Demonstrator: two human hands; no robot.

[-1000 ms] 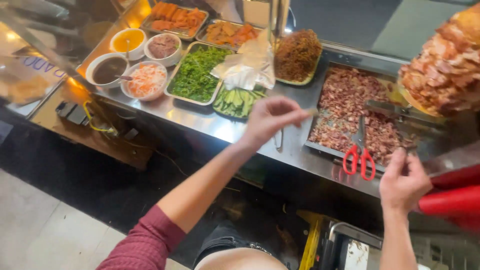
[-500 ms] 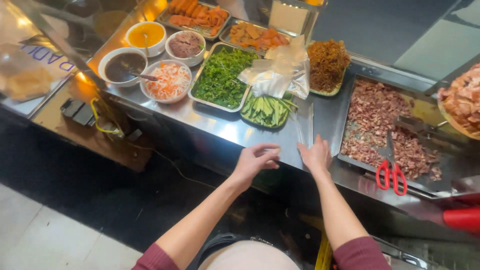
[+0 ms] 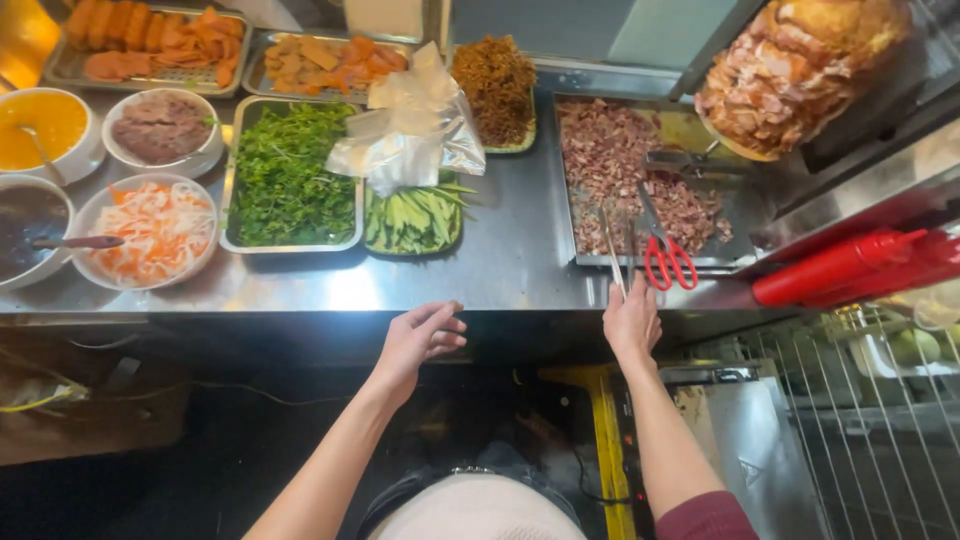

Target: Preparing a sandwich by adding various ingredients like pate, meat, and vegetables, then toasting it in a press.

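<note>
Right hand [image 3: 632, 325], lower centre: fingers pinching chopsticks [image 3: 611, 250] at their near ends. Best held high, tips level, clear of scissors [image 3: 664, 250]. Chopsticks: thin, pale pair, tips over meat tray [image 3: 585, 262]. Left hand [image 3: 418, 340]: fingers loosely spread, empty, at surface [image 3: 500, 260] edge.

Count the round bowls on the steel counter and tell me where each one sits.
4, all at the left end. The bowl of yellow sauce is far left, the bowl of brown paste beside it. In front, the bowl of dark sauce and the bowl of shredded carrot and radish. More may lie off-frame.
</note>
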